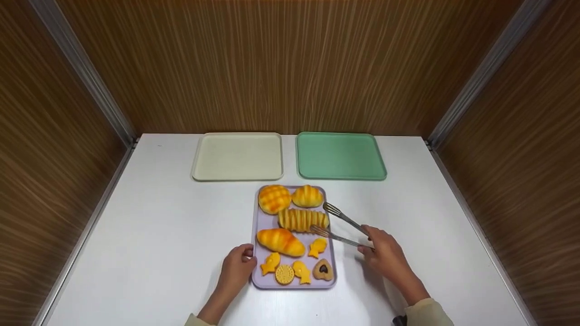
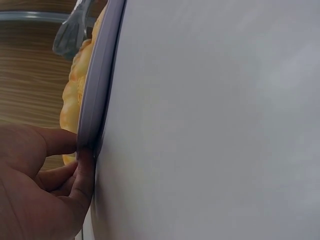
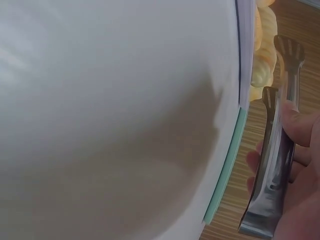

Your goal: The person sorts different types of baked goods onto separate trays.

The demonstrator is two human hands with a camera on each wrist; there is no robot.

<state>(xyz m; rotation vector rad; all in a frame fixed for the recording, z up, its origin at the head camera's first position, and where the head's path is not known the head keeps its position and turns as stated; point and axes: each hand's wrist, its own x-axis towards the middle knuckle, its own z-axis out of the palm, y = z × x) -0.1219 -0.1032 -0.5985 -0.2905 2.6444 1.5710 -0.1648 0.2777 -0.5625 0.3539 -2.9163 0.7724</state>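
A lilac tray carries several breads and cookies. My left hand pinches its left rim between thumb and fingers, clearly seen in the left wrist view. In my right hand I hold metal tongs with their arms spread apart. One slotted tip hovers at the striped long bread, the other beyond the tray's right edge. Behind the long bread lie a round checked bun and a small croissant. Nearer me lies a larger croissant-shaped roll.
Fish-shaped cookies, a round cookie and a heart-centred cookie lie at the lilac tray's near end. At the table's back stand a cream tray and a green tray. Wood-grain panels enclose the white table.
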